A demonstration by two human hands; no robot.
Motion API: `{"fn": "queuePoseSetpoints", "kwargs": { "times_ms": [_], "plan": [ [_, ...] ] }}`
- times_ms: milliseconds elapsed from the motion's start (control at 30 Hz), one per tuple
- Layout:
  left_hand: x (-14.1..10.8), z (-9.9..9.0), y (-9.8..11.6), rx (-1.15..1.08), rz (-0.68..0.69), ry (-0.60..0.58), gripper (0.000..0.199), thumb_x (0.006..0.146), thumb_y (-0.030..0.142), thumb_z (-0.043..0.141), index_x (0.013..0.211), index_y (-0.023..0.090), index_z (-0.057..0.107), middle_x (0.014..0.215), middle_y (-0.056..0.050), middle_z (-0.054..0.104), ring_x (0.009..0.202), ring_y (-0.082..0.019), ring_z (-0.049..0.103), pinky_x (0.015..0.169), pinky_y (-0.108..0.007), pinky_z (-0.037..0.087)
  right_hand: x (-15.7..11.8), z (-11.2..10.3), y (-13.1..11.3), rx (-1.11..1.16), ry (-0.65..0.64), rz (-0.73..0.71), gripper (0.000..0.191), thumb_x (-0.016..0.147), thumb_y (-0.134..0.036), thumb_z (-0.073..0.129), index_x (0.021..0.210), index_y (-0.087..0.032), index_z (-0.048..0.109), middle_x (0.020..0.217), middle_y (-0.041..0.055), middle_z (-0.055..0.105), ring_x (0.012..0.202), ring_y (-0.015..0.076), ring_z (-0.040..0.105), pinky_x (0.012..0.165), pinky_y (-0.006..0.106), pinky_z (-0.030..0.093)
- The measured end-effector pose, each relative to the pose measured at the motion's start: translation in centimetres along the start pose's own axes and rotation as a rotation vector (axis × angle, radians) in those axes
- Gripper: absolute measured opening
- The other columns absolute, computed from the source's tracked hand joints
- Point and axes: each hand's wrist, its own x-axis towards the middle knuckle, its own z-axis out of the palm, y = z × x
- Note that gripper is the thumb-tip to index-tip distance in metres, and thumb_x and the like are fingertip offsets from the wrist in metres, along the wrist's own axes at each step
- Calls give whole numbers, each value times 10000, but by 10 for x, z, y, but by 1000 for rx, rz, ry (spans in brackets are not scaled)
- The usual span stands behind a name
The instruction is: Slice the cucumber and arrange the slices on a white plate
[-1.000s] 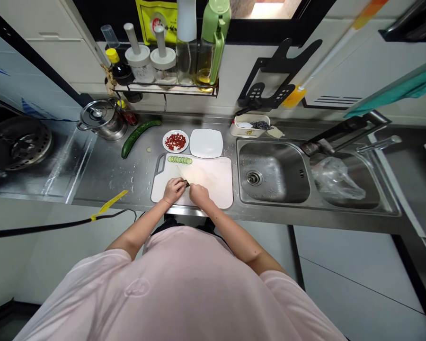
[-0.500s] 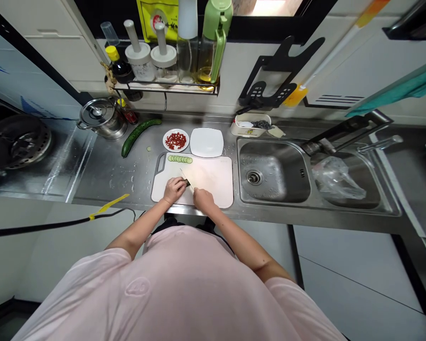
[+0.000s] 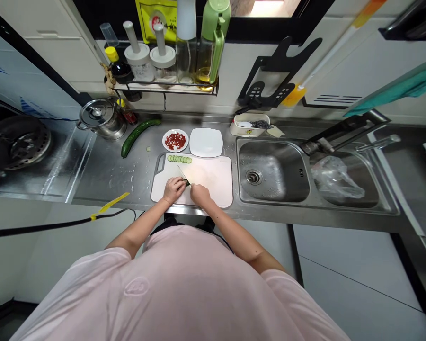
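Note:
On the white cutting board (image 3: 216,177), my left hand (image 3: 174,189) is closed over a short piece of cucumber (image 3: 187,182), most of which its fingers hide. My right hand (image 3: 200,194) grips a knife (image 3: 184,174) by its handle, the blade slanting up and left beside the cucumber piece. A row of overlapping cucumber slices (image 3: 179,159) lies along the board's upper left. Behind the board stand a small white plate of chopped red pieces (image 3: 175,140) and a white square plate (image 3: 206,142).
A whole cucumber (image 3: 138,135) lies at the back left, near a lidded steel pot (image 3: 101,121). To the right is a double sink (image 3: 273,170) with a plastic bag (image 3: 335,177) in its right basin. A shelf (image 3: 166,87) of bottles and jars hangs above.
My right hand has moved slightly left and up with the knife, closer to my left hand. The left hand stays in place on the cucumber piece.

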Motion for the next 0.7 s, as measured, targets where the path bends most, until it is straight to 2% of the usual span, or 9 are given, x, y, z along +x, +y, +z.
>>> {"fn": "queuePoseSetpoints", "kwargs": {
  "times_ms": [333, 700],
  "plan": [
    [1, -2, 3, 3, -12, 24, 205, 882, 314, 486, 907, 228, 671, 989, -56, 643, 883, -176, 554, 803, -342, 413, -30, 11, 15, -22, -23, 13, 255, 926, -188, 328, 1022, -148, 561, 937, 121, 658, 877, 209, 626, 713, 269, 413],
    [0, 0, 1, -2, -20, 8, 216, 886, 323, 482, 935, 235, 672, 1010, -60, 645, 902, -179, 564, 811, -354, 415, -18, 6, 7, -22, -57, 28, 262, 942, -193, 322, 1058, -149, 552, 996, 134, 650, 923, 216, 621, 735, 280, 419]
  ]
}}
